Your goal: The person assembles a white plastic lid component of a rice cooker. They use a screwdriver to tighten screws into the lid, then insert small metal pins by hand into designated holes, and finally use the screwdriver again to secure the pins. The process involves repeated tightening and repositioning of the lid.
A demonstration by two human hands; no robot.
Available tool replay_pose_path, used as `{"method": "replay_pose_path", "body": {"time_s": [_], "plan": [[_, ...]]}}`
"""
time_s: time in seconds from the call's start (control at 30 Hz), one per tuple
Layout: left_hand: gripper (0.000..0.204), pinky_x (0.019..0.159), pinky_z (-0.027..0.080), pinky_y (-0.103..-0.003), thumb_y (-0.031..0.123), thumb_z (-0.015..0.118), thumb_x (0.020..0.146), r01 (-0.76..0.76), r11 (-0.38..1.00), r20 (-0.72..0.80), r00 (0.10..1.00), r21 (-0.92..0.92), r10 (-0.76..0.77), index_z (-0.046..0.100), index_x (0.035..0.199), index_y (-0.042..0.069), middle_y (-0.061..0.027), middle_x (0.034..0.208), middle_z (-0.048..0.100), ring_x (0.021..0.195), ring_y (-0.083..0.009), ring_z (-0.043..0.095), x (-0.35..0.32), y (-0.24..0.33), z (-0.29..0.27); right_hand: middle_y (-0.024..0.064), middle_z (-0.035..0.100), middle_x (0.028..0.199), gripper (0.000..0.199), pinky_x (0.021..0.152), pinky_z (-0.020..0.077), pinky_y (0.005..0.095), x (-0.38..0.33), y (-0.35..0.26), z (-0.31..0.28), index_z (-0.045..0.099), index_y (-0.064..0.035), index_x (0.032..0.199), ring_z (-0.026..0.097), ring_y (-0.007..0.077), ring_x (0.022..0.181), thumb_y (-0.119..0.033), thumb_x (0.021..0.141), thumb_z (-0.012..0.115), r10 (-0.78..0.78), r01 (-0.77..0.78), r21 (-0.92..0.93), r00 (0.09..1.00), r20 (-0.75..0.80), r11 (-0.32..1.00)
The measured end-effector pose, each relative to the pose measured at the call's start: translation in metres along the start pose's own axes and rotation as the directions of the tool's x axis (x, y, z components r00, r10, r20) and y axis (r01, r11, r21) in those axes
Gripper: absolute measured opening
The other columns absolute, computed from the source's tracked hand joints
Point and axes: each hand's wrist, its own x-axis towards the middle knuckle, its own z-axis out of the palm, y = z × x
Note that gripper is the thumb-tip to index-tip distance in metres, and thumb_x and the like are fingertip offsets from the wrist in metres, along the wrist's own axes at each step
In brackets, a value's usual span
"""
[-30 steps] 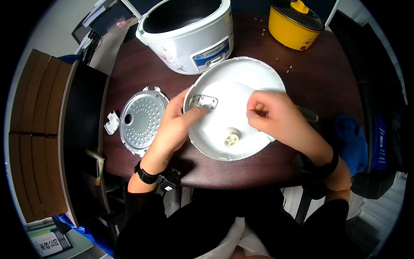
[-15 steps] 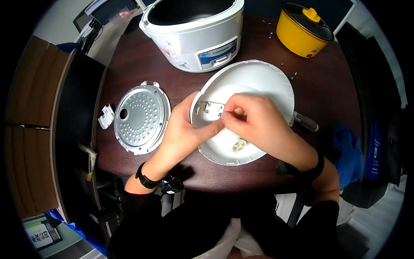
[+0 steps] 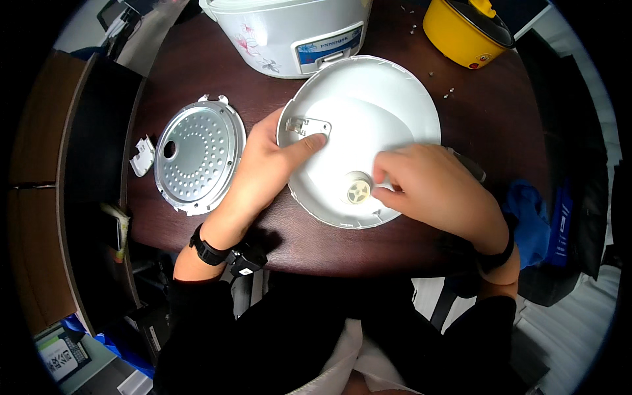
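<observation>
In the head view, our left hand (image 3: 262,163) grips the lid (image 3: 388,112) at its nine o'clock rim. The thumb presses on the inner face and the fingers pass behind the rim, out of sight. The lid lies hollow side up, with the plate (image 3: 313,126) set between nine and ten o'clock from its middle. The plate's long axis runs roughly from half past nine to half past three, and our left thumb tip rests at its lower right corner.

Our right hand (image 3: 424,176) is over the lid's four o'clock side, thumb and forefinger curled toward each other. They are blurred, so we cannot tell whether they pinch anything small. From the plate, those fingertips lie between four and five o'clock, well apart from it; the valve (image 3: 359,190), at six o'clock in the lid, is just beside them. So the left is the nearer hand to the plate, the right to the valve.

From the lid, the disc (image 3: 197,157) lies at nine o'clock, the cooker (image 3: 273,52) at eleven.
</observation>
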Motion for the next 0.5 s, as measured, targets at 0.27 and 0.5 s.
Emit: {"method": "replay_pose_path", "body": {"time_s": [0.27,0.5], "plan": [[0.034,0.076,0.054,-0.027,0.004,0.067,0.086,-0.001,0.996,-0.058,0.998,-0.088,-0.004,0.058,0.118,-0.004,-0.0111,0.102,0.068,0.086,-0.0157,0.067,0.001,-0.002,-0.001,0.0167,0.066,0.077,0.022,0.067,0.0524,0.0425,-0.007,0.008,0.019,0.063,-0.0031,0.083,0.067,0.0322,0.073,-0.024,0.085,0.067,0.177,-0.161,-0.101,0.970,0.166,0.982],[0.037,0.080,0.052,-0.028,0.007,0.065,0.087,-0.006,0.999,-0.029,1.000,-0.054,0.005,0.058,0.122,-0.005,-0.0122,0.102,0.069,0.089,-0.0162,0.066,0.001,-0.001,-0.004,0.0138,0.064,0.067,0.024,0.061,0.0497,0.0411,-0.006,0.015,0.044,0.064,-0.0050,0.076,0.064,0.0323,0.065,-0.027,0.083,0.070,0.167,-0.159,-0.235,0.986,0.016,0.959]]}}
